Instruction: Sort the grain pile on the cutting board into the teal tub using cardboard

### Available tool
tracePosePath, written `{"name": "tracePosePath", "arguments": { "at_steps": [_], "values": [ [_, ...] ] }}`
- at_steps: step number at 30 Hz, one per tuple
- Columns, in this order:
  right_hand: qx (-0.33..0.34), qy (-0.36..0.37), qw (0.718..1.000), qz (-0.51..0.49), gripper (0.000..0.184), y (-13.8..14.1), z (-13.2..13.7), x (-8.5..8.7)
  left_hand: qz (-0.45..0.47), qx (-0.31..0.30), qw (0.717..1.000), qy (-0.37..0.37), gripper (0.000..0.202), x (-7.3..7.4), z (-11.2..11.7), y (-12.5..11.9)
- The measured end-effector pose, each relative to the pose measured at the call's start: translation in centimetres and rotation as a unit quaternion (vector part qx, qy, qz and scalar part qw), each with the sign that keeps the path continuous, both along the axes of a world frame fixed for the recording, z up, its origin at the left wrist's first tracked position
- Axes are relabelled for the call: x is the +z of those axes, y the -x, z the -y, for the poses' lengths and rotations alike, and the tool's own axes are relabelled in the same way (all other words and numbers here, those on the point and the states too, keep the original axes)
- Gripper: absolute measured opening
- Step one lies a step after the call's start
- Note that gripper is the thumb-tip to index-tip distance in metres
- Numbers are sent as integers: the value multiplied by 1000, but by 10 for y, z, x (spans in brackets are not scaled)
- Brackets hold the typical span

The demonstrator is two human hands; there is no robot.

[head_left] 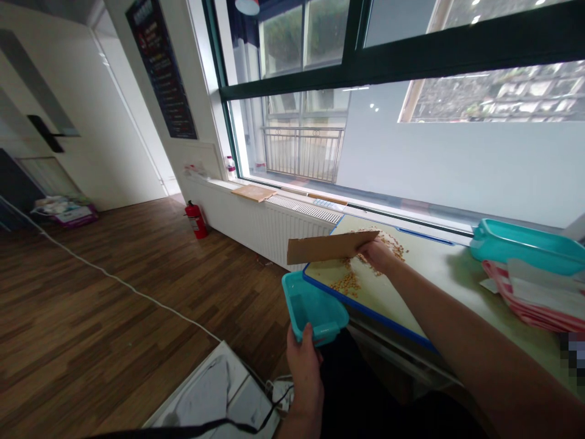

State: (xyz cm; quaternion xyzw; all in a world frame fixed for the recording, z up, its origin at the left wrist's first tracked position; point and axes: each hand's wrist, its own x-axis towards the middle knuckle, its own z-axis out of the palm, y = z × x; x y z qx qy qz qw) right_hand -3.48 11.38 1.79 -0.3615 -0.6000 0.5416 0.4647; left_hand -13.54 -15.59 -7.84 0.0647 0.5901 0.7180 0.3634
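Kernels [350, 281] on the blue-edged board [361, 297] are partly hidden by cardboard [329, 247] gripped in the outstretched right hand [379, 255]; a teal tub [315, 308] is clasped below its edge by the left hand [304, 360]

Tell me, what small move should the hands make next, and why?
Probably the right hand should drag the cardboard piece across the blue-rimmed board toward its near corner. Yellowish kernels lie scattered on the board by the cardboard, and the left hand holds the teal container just below that corner, open side up.
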Motion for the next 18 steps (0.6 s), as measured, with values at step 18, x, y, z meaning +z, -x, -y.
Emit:
{"name": "tracePosePath", "arguments": {
  "at_steps": [18],
  "values": [
    [-39,23,997,58,16,-16,15,9,42,1,999,-9,36,16,7,-26]
  ]
}}
